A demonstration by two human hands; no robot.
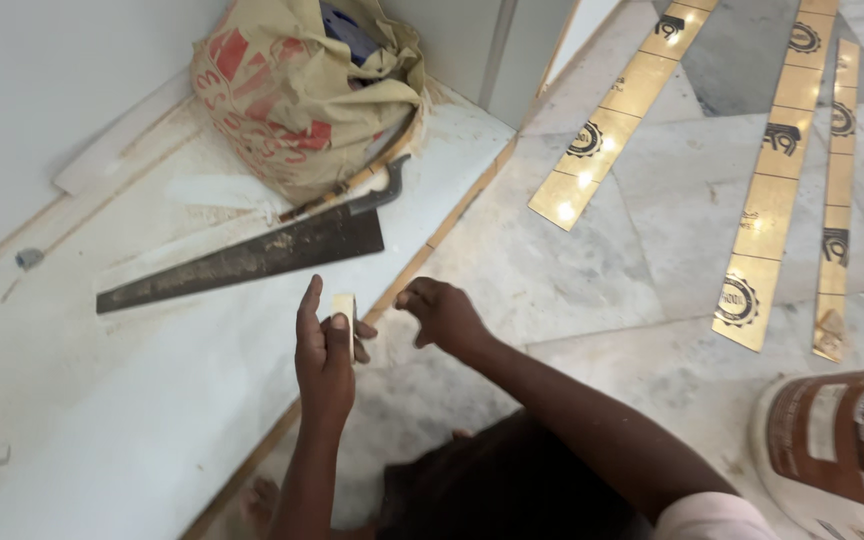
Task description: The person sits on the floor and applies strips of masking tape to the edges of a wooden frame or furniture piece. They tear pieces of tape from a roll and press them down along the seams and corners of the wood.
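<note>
My left hand pinches a small pale wooden block between thumb and fingers, held upright above the edge of a white board. Just to the right of the block, my right hand hovers with fingers curled and nothing in it. A hand saw with a dark, rusty blade lies flat on the board beyond my hands, its handle toward a sack.
A tan sack with red print sits in the far corner of the board. Three shiny gold strips lie on the marble floor at right. A white and brown bucket stands at bottom right.
</note>
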